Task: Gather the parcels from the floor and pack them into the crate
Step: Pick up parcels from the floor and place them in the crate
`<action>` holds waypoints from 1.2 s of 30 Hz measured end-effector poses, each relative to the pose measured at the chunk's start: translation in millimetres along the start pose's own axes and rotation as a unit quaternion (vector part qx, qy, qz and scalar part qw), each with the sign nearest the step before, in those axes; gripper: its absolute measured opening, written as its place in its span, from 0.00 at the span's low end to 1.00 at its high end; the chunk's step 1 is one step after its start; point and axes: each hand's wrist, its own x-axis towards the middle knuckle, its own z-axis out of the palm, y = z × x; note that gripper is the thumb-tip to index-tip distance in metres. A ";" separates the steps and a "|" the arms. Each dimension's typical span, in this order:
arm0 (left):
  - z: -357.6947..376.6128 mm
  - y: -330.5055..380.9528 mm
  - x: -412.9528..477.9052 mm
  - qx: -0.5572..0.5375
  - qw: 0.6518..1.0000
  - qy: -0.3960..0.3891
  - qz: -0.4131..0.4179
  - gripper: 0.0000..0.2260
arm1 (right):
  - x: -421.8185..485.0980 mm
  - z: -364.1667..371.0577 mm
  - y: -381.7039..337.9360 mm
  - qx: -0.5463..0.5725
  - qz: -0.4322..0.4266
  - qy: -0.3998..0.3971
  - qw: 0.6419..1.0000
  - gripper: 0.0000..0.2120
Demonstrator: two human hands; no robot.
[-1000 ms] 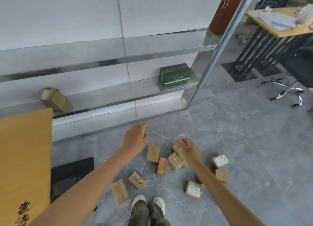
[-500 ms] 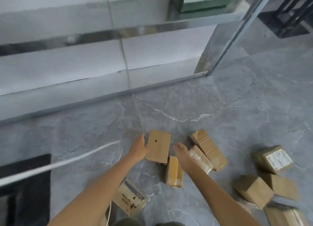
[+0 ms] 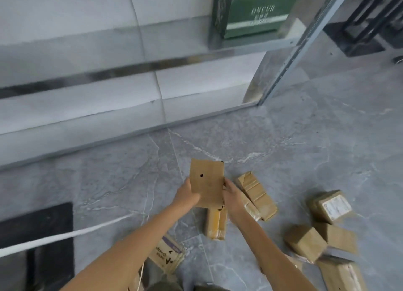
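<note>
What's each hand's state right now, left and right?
left hand: closed on the flat brown parcel, gripping its left edge.
right hand: closed on the same parcel, gripping its right edge.

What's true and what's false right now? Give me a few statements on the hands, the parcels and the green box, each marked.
1. The left hand and the right hand both hold the flat parcel with the dark spot. True.
2. The green box lies on the floor among the parcels. False: it sits on the metal shelf, up by the wall.
3. A white-labelled parcel lies on the floor to the right of the hands. True.
4. Every parcel is off the floor. False: several lie there, among them a taped parcel next to the right hand.
</note>
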 end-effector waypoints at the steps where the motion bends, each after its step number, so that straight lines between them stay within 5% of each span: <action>1: -8.1 22.7 -25.1 -0.006 1.000 0.008 0.006 0.21 | -25.4 -9.9 -23.0 0.019 -0.014 0.004 1.000 0.23; 4: -43.8 111.5 -116.3 -0.027 0.998 0.042 0.027 0.17 | -117.9 -48.3 -112.3 0.116 -0.049 0.007 0.992 0.18; 10: -132.7 308.7 -310.0 -0.042 0.983 0.143 0.109 0.28 | -316.5 -114.9 -305.2 0.196 -0.175 0.013 0.965 0.18; 15: -198.6 439.2 -452.2 0.059 0.955 0.224 0.186 0.54 | -456.7 -154.7 -442.2 0.201 -0.309 -0.006 0.929 0.17; 18: -228.5 484.1 -516.0 0.089 0.923 0.290 0.236 0.60 | -518.7 -162.5 -494.7 0.176 -0.394 -0.014 0.902 0.15; 23: -276.2 518.6 -591.2 0.010 0.900 0.301 0.316 0.50 | -590.6 -171.6 -537.0 0.130 -0.509 -0.030 0.850 0.16; 26: -298.0 519.1 -627.8 -0.084 0.897 0.242 0.361 0.35 | -616.2 -180.4 -548.7 0.183 -0.534 -0.001 0.826 0.17; 28: -305.2 514.2 -652.0 -0.137 0.898 0.171 0.382 0.28 | -626.5 -185.4 -551.7 0.211 -0.484 -0.012 0.849 0.19; 31: -305.3 501.4 -678.0 -0.191 0.896 0.062 0.395 0.20 | -637.8 -186.3 -549.1 0.230 -0.379 -0.150 0.884 0.23; 36: -293.4 468.0 -703.4 -0.283 0.862 -0.160 0.389 0.24 | -651.9 -178.9 -526.1 0.285 -0.322 -0.309 0.849 0.27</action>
